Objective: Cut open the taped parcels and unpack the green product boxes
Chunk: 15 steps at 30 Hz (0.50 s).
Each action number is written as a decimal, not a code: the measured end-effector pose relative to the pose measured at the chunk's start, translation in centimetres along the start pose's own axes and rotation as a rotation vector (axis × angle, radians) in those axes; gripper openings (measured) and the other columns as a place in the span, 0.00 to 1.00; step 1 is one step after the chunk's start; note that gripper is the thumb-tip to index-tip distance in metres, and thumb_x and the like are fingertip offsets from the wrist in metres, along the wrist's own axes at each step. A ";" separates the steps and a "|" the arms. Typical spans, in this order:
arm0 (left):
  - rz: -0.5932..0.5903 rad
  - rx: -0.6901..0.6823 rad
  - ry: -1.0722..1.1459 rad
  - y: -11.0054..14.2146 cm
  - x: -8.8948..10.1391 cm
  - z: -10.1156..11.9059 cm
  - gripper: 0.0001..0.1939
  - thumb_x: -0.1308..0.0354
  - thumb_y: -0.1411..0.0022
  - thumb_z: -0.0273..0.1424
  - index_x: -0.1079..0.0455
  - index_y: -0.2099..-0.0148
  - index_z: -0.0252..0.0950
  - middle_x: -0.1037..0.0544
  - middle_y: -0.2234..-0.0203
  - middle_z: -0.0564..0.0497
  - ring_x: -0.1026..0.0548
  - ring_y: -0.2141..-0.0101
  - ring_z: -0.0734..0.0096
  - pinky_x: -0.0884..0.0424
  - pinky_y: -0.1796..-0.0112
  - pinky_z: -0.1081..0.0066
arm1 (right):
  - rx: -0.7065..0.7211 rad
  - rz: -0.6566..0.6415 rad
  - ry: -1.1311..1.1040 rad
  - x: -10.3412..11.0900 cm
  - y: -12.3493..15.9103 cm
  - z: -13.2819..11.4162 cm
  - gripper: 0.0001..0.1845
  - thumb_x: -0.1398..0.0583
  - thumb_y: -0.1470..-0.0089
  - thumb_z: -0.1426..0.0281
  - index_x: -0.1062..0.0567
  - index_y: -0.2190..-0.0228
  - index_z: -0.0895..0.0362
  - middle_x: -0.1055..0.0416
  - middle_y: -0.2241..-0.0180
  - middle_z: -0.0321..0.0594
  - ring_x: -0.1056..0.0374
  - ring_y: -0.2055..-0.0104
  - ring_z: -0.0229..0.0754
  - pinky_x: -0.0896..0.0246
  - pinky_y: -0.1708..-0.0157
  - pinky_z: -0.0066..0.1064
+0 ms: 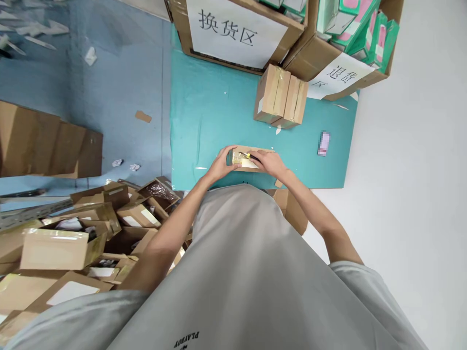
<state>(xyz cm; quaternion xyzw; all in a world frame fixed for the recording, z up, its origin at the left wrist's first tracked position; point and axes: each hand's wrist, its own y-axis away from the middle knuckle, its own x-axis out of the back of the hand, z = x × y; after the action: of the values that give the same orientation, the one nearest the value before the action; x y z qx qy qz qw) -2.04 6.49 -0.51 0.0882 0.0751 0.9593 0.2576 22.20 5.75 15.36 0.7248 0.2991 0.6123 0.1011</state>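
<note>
A small cardboard box (251, 164) with clear tape and a white label lies near the front edge of the turquoise table (215, 116). My left hand (221, 164) grips its left end, thumb on the near side and fingers on the far side. In my right hand (272, 162) is a yellow and black utility knife (249, 156), its tip over the taped top of the box. I cannot tell whether the blade is cutting into the tape. The right hand hides the right part of the box.
Two taped cardboard boxes (280, 95) stand farther back. Behind them are large labelled cartons (241, 29), the right one (310, 58) holding green and pink packages. A blurred pinkish item (323, 143) lies at right. Opened boxes (54, 248) pile up on the floor at left.
</note>
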 end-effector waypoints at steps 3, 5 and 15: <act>-0.002 -0.003 0.035 0.0 -0.2 -0.2 0.45 0.25 0.38 0.39 0.35 0.24 0.45 0.31 0.27 0.41 0.29 0.30 0.46 0.34 0.28 0.50 | 0.036 -0.121 0.129 0.4 -0.6 -1.4 0.29 0.52 0.18 0.57 0.30 0.26 0.50 0.19 0.40 0.51 0.20 0.46 0.56 0.33 0.53 0.37; -0.001 -0.010 0.056 0.0 -0.4 -0.3 0.45 0.25 0.38 0.38 0.36 0.23 0.45 0.31 0.27 0.41 0.29 0.30 0.47 0.33 0.29 0.51 | 0.042 -0.168 0.189 0.5 -0.9 -2.0 0.29 0.52 0.18 0.57 0.30 0.26 0.50 0.19 0.40 0.52 0.19 0.48 0.55 0.34 0.53 0.38; -0.014 -0.030 0.074 -0.1 -0.5 -0.4 0.44 0.26 0.38 0.35 0.36 0.23 0.43 0.30 0.28 0.41 0.29 0.31 0.49 0.33 0.28 0.53 | -0.001 -0.214 0.264 1.5 -1.6 -2.9 0.28 0.53 0.18 0.55 0.27 0.29 0.49 0.19 0.42 0.52 0.19 0.49 0.56 0.34 0.53 0.41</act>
<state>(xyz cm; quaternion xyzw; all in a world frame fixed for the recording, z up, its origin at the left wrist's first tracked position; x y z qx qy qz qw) -1.68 6.32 -1.01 0.0485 0.0707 0.9611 0.2624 19.02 7.22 16.45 0.6019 0.3851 0.6882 0.1257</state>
